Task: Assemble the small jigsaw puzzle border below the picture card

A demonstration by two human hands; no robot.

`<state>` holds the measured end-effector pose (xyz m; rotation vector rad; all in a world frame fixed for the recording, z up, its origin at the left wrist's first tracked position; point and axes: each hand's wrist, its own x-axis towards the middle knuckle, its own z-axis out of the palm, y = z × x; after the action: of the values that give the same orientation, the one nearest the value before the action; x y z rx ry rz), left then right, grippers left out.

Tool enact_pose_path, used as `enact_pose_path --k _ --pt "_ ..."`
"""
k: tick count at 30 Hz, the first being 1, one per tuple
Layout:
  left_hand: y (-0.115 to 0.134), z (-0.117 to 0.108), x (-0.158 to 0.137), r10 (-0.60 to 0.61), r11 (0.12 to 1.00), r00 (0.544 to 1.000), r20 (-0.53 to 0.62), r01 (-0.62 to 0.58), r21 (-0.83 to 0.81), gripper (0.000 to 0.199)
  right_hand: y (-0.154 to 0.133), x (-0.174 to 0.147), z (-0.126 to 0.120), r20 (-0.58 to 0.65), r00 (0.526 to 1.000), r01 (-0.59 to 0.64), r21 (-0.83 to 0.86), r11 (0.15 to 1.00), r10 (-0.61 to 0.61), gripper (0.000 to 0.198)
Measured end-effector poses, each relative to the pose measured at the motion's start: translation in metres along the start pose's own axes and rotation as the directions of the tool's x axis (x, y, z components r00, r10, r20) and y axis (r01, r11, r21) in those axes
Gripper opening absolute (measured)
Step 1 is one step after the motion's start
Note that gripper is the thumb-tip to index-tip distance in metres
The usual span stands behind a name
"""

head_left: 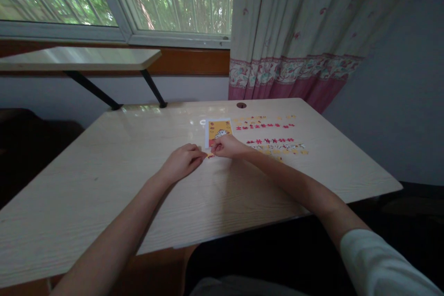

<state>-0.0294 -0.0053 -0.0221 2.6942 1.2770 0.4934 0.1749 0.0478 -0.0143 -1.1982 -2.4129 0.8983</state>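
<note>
left hand: curled, can't tell grip | right hand: pinched, contents unclear | pieces: between, nearer left, axis unclear

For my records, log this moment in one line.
left hand: by yellow piece | right hand: at card, near edge | piece rows: right of card

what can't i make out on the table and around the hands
Head view, for all:
Right hand: anything between its fingertips is hidden by its own fingers.
Picture card: its lower right part is covered by the right hand.
Small pieces: their printed detail is too small to tell.
Shelf: its left end is cut off by the picture edge.
</note>
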Motion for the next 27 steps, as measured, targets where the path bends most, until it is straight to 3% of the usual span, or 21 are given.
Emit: enact_pose_path --k 3,6,9,12,17,20,27 --pt "-0.002 0.001 -0.001 0.011 1.0 1.0 -0.013 -0.011 -0.023 0.027 0.001 -0.002 -0.004 0.067 0.998 -0.01 0.083 0.997 0.004 0.019" --pt "-0.003 0.003 -0.002 0.016 1.0 1.0 -0.026 -0.016 -0.022 0.028 0.007 -0.004 -0.024 0.095 0.995 -0.02 0.134 0.991 0.008 0.021" --pt "-0.004 0.003 -0.002 0.019 1.0 0.999 -0.032 -0.02 -0.012 0.029 0.028 -0.008 -0.065 -0.042 0.999 -0.025 0.058 0.998 0.027 0.02" --pt "-0.003 0.002 -0.001 0.028 0.999 0.999 -0.03 -0.028 -0.021 0.027 0.063 -0.015 -0.114 -0.179 0.973 -0.161 -0.076 0.984 0.145 0.018" --pt "-0.002 0.002 -0.001 0.029 1.0 0.999 -0.034 -0.029 -0.007 0.027 0.125 -0.031 -0.17 -0.38 0.853 -0.468 -0.253 0.847 0.358 0.018" --pt "-0.003 0.003 -0.001 0.031 1.0 0.999 -0.042 -0.031 0.006 0.028 0.148 -0.037 -0.176 -0.413 0.818 -0.525 -0.251 0.813 0.401 0.018" --pt "-0.006 0.004 -0.002 0.042 0.999 0.999 -0.031 -0.041 0.023 0.029 0.169 -0.026 -0.153 -0.483 0.755 -0.596 -0.222 0.772 0.444 0.022"
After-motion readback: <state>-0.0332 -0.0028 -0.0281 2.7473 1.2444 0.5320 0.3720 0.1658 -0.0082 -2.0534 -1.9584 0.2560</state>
